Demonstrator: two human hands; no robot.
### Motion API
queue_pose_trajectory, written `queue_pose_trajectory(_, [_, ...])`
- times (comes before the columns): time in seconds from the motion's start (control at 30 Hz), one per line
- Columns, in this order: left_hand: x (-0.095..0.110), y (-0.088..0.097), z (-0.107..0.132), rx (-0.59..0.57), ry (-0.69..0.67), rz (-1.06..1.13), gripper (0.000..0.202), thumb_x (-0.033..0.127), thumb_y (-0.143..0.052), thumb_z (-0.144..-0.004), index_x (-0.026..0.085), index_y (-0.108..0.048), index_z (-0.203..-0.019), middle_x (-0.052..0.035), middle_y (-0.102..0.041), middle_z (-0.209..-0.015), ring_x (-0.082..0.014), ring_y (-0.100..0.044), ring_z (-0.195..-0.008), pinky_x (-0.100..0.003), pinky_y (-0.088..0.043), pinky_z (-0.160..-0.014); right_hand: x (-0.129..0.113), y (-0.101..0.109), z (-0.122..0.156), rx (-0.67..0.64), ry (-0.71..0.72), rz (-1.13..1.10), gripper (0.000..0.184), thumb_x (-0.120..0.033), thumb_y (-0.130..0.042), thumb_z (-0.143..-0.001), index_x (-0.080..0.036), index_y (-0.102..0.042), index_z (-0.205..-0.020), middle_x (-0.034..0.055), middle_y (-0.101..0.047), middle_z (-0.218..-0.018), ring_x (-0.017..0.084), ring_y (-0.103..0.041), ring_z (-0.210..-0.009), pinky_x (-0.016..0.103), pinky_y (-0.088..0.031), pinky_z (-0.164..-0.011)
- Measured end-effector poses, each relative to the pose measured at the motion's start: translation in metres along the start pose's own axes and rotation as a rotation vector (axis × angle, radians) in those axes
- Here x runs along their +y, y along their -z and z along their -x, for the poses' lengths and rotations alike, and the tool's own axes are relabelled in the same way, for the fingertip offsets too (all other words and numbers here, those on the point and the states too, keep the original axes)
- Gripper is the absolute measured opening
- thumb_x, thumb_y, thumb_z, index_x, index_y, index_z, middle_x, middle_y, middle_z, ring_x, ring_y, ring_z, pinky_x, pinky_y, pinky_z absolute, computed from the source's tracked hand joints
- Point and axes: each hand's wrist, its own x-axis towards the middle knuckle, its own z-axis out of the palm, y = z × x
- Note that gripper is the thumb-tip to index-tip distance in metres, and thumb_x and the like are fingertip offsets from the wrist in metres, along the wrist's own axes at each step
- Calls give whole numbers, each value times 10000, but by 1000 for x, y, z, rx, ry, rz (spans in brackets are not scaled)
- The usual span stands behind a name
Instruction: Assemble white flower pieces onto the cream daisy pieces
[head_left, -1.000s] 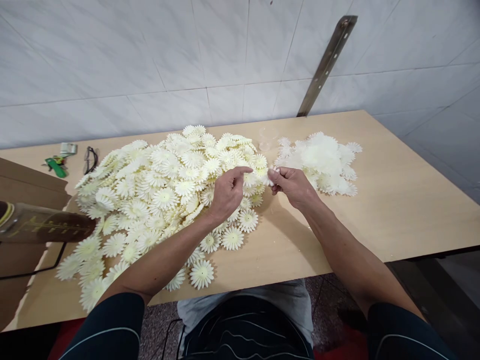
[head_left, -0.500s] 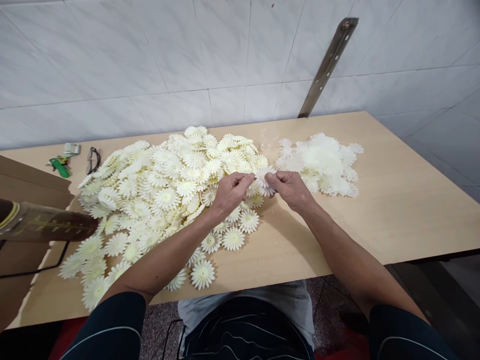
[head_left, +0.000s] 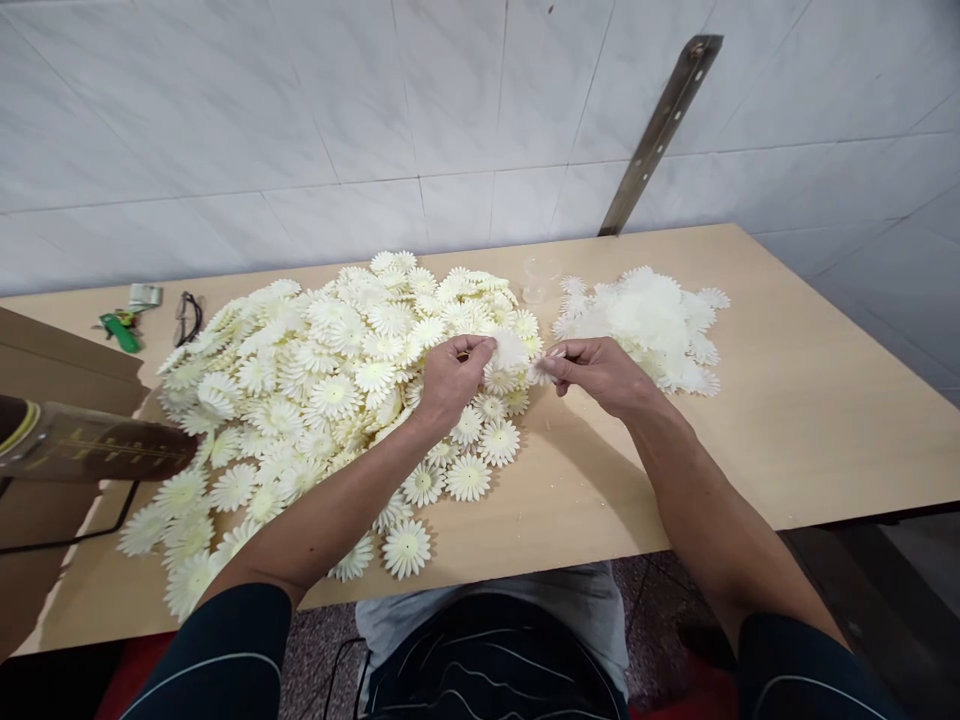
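Observation:
My left hand is closed, pinching a thin whitish artificial flower by its edge between thumb and fingers. To the right, a small gap away, my right hand pinches another pale flower piece, seen partly edge-on and half hidden by the fingers. Below and left of both hands spreads a large heap of cream-yellow artificial flowers. Behind my right hand lies a smaller pile of whiter, translucent flower pieces.
A clear plastic cup or lid stands between the piles. At left are a dark bottle with yellow markings, a cardboard box, glasses and a green tool. A metal strip leans on the tiled wall.
My hands were together at one white flower. Now they are apart, each holding a pale flower piece; the right hand's fingers have turned and its wrist has shifted right.

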Motion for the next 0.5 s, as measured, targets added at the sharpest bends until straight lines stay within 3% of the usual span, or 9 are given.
queue_pose_trajectory(0.27, [-5,1,0,-25,-4,-18,403,571,-895,-761,193,-779,-842,50,-537,-536,-105,-496,-482,-245,-359,-464,1,12,1,153,43,64,666,-844,-918,-707,-221,-691,-636,10,-610,-582,148,-537,-572,312,-481,-567])
queue_pose_trajectory(0.5, [-6,-1,4,-24,-74,-68,442,630,-857,-831,207,-734,-792,49,-522,-517,-108,-478,-482,-253,-358,-483,3,10,0,161,55,101,765,-971,-826,-696,-224,-681,-624,27,-616,-570,156,-555,-560,308,-493,-559])
